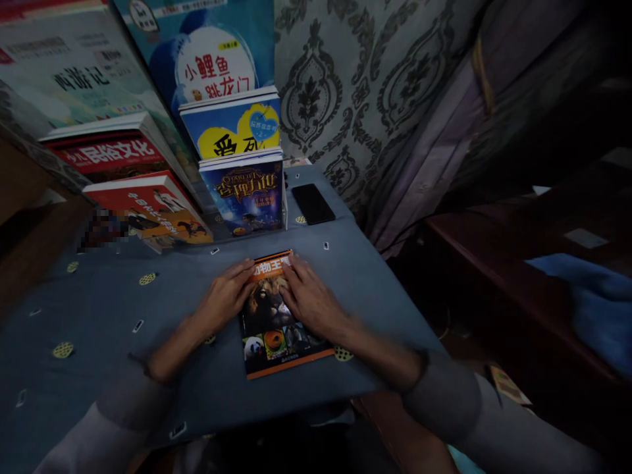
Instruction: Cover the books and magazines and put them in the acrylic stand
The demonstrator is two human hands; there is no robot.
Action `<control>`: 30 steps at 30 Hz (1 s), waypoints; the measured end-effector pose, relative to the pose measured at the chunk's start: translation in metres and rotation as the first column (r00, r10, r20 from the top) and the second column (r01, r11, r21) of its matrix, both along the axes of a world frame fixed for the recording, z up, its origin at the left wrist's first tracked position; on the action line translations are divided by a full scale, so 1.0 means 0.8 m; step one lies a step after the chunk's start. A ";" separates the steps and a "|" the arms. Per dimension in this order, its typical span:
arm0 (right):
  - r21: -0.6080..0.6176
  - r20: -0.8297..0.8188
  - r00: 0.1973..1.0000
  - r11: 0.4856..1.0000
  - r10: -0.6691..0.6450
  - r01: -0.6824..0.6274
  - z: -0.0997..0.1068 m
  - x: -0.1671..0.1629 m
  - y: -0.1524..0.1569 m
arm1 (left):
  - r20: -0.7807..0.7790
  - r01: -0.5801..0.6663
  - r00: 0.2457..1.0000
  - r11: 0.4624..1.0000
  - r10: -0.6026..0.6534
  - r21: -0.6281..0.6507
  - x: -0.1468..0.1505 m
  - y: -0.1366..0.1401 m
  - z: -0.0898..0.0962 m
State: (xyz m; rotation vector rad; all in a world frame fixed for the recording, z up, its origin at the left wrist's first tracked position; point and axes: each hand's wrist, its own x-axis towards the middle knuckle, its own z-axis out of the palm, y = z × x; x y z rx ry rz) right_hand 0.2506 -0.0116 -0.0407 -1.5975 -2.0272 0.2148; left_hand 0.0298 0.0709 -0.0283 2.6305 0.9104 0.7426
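A paperback book (pixel 270 313) with a lion's face and smaller animal pictures on its cover lies face up on the cloth-covered table. My left hand (pixel 228 295) rests at its upper left edge, fingers stretched towards the top corner. Across the upper right part of the cover lies my right hand (pixel 315 299), its fingers extended and its thumb near the lion's face. Both hands touch the book without wrapping round it, and they hide parts of its title and side edges.
Behind the book stand upright books in two columns, with a blue-purple book (pixel 244 197) and an orange-red book (pixel 158 209) in front. A black phone (pixel 313 203) lies to their right. The table's right edge borders a dark red surface (pixel 474 263). Patterned wallpaper (pixel 316 85) is behind.
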 end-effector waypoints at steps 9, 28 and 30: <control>-0.012 -0.004 1.000 1.000 0.000 -0.001 0.004 -0.001 0.000 | -0.041 0.071 0.997 0.995 -0.069 0.063 0.029 0.004 0.005; -0.049 -0.234 0.972 0.999 0.002 -0.014 -0.001 0.007 0.002 | -0.085 0.170 0.982 0.985 -0.171 -0.016 0.099 0.025 0.007; -0.049 -0.261 0.965 0.998 0.022 -0.036 0.000 0.012 0.002 | -0.068 0.182 0.981 0.983 -0.183 -0.022 0.099 0.027 0.005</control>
